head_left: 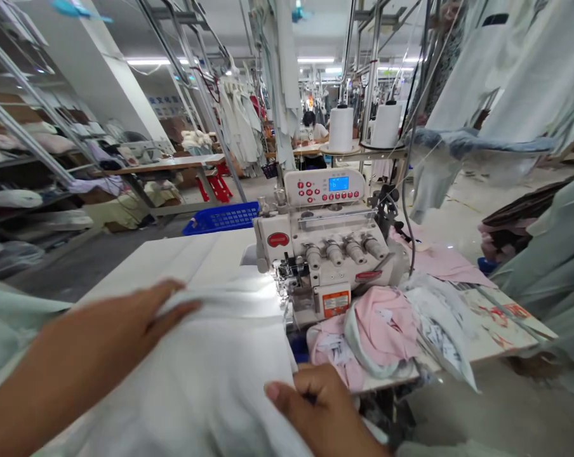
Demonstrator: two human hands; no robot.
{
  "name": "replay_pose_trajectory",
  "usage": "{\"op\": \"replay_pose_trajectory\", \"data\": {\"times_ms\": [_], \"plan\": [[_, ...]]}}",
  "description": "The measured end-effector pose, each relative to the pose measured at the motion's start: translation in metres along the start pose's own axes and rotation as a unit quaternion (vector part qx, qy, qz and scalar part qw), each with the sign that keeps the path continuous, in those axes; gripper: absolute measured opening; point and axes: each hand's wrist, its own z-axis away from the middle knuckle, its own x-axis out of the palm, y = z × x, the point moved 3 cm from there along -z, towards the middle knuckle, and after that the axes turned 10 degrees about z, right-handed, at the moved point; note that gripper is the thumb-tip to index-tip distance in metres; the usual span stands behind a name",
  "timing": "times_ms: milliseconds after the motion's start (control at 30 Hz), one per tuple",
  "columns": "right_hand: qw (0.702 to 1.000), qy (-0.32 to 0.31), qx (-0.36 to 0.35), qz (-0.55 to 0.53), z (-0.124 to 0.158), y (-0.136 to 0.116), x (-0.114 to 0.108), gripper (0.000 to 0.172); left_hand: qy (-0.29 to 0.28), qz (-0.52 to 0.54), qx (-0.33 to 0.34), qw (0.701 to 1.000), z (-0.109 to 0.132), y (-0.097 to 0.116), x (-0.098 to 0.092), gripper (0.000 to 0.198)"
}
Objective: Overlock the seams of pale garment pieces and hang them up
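Note:
Pale, whitish fabric (206, 374) spreads from my lap up onto the table, its far edge under the lit needle area of an overlock sewing machine (334, 254). My left hand (148, 311) pinches a fold of this fabric between thumb and fingers, left of the needle. Lower down, near the front of the machine, my right hand (320, 400) grips the fabric's right edge, thumb on top and fingers curled. Fabric hides part of the fingers. Pink and white cloth pieces (382, 327) lie bunched just right of the machine's front.
A blue plastic basket (225, 218) stands behind the white tabletop (139, 266). Two white thread cones (341, 130) rise behind the machine. Garments hang at the right, and pink fabric (449, 263) lies on the table's right side. A person (310, 130) sits farther back.

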Motion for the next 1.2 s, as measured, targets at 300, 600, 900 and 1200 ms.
{"op": "replay_pose_trajectory", "data": {"times_ms": [300, 600, 900, 1200], "plan": [[0.994, 0.044, -0.081, 0.05, 0.01, -0.002, 0.011, 0.026, -0.083, 0.047, 0.397, 0.913, -0.011, 0.087, 0.068, 0.023], [0.996, 0.053, -0.062, -0.03, 0.012, 0.018, 0.018, 0.02, -0.089, 0.223, 0.098, 0.966, -0.014, 0.075, 0.064, 0.028], [0.968, 0.028, 0.04, -0.246, -0.012, 0.009, 0.025, 0.03, -0.085, 0.08, 0.326, 0.938, -0.001, 0.09, 0.071, 0.025], [0.981, 0.047, 0.05, -0.181, -0.004, 0.018, 0.023, 0.013, -0.132, -0.013, 0.413, 0.901, -0.021, 0.085, 0.059, 0.031]]}}
